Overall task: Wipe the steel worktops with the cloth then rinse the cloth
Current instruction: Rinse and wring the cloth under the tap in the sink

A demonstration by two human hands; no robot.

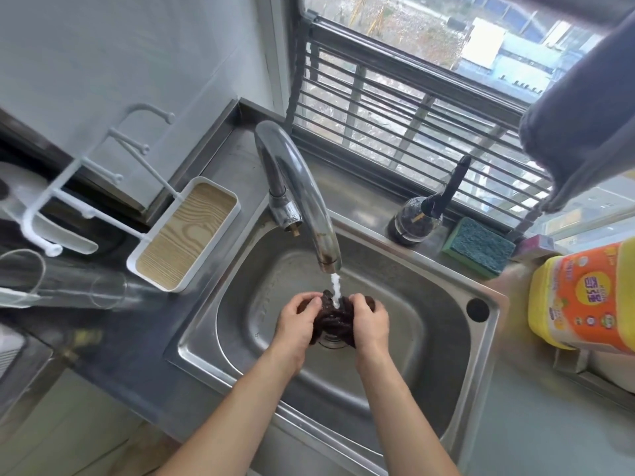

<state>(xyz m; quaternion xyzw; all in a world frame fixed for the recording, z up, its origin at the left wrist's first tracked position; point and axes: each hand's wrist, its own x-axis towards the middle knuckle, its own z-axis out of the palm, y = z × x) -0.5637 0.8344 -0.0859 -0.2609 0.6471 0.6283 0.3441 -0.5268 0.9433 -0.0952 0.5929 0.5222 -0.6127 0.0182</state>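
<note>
Both hands are down in the steel sink (429,341), bunching a dark wet cloth (335,321) under the running tap (299,194). The left hand (297,319) grips one end, the right hand (369,321) the other. On the ledge by the window sit a green sponge (479,247) and a yellow detergent bottle (580,297); a white rack (185,235) stands to the left.

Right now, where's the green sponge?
In the head view the green sponge lies on the ledge behind the sink, to the right, between the dark glass bottle and the yellow detergent jug.
</note>
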